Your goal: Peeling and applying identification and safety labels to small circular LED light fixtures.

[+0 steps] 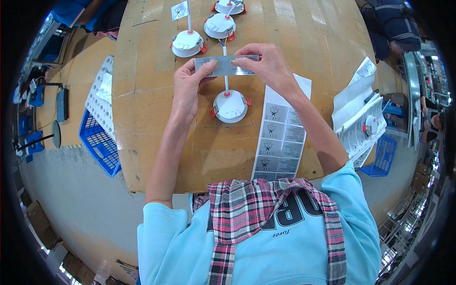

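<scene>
Both hands hold one silver rectangular label sticker (227, 65) stretched flat above the wooden table (156, 118). My left hand (189, 85) pinches its left end and my right hand (267, 64) grips its right end from above. Directly below the label lies a round white downlight (230, 106) with red spring clips, its thin wire running up under the label. A long sheet of grey labels (280, 137) lies to the right of that downlight, under my right forearm.
Three more white downlights (188, 43) (220, 25) (229, 6) sit at the table's far side. A blue crate (99, 142) with a white perforated tray (99, 97) stands left of the table. Stacked paper sheets (354, 114) and another blue crate (382, 159) are at the right.
</scene>
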A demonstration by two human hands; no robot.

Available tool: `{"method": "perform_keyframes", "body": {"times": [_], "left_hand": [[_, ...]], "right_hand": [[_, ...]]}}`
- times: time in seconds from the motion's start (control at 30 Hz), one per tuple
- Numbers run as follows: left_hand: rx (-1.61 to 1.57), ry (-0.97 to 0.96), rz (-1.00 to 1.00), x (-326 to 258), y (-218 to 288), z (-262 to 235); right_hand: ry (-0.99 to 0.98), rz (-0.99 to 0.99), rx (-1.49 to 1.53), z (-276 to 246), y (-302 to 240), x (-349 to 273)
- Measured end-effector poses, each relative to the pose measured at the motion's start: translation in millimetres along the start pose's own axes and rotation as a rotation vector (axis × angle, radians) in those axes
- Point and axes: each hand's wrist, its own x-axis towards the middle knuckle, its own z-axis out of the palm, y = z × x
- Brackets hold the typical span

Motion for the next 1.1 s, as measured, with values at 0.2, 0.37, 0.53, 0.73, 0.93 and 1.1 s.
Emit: {"method": "perform_keyframes", "body": {"times": [0.2,0.37,0.53,0.73,0.93,1.1], "left_hand": [[-0.005,-0.027,0.005,0,0,0],[-0.030,-0.034,-0.012,0,1,2],[-0.094,-0.070,-0.011,0,-1,1],[-0.122,-0.107,-0.055,-1,-2,2],[-0.128,-0.161,-0.071,-1,-1,8],[-0.041,-0.093,-0.039,2,-7,-2]], "right_hand": [[0.010,-0.007,0.010,1,3,-2],[0.012,-0.001,0.061,2,5,-2],[-0.016,0.005,0.143,1,4,-3],[-0.077,0.049,0.121,-8,7,-1],[-0.093,-0.104,0.027,-5,10,12],[-0.136,0.067,0.081,3,0,10]]}}
